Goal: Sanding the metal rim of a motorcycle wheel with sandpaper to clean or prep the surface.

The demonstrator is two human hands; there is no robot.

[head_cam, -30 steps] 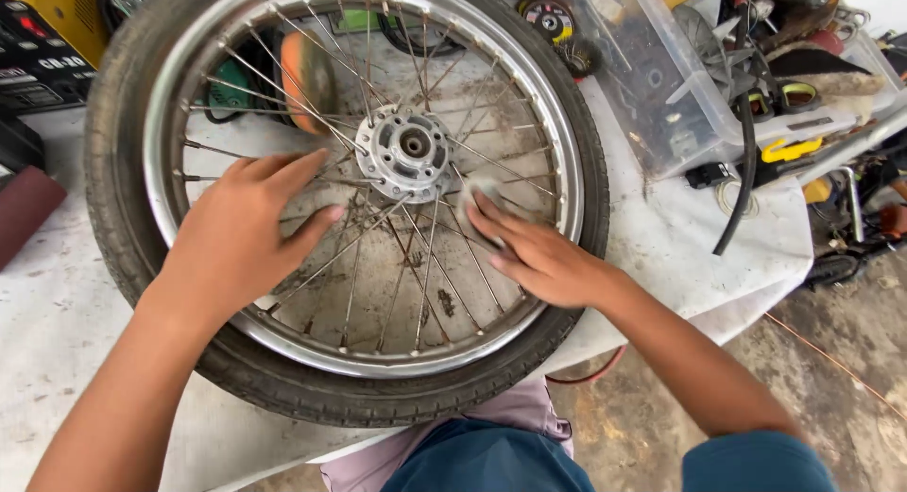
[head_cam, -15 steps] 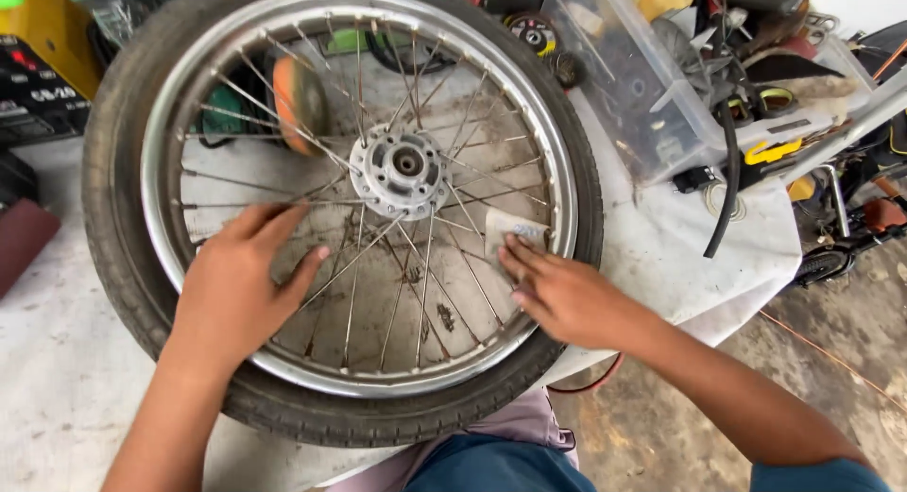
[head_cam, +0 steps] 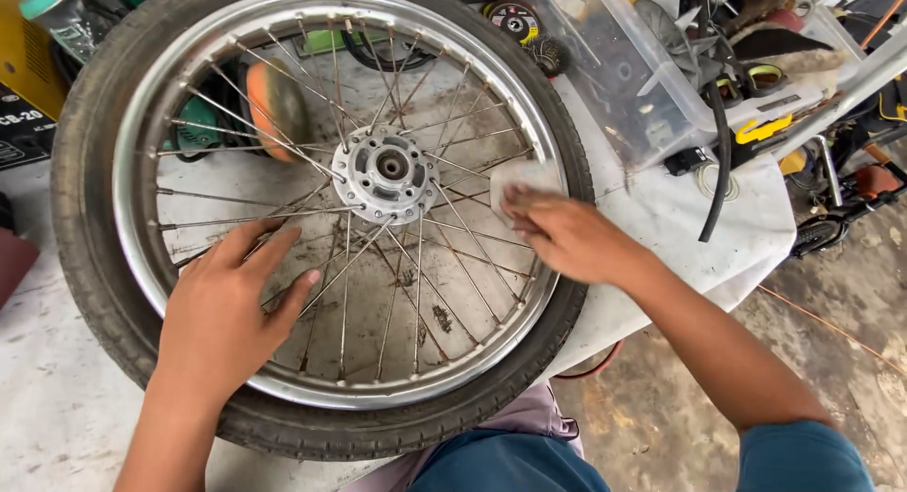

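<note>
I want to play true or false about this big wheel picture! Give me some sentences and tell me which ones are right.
1. The spoked motorcycle wheel with a black rubber tyre lies flat on the white table. True.
2. The left hand holds a hammer. False: it rests open-palmed on the thin metal spokes, holding nothing.
3. The right hand presses a small pale pad against the wheel near the shiny silver rim. True.
4. The round metal hub is missing from the wheel's middle. False: it sits at the centre, with the spokes running out from it.
5. A clear plastic box stands beyond the wheel. True.
</note>
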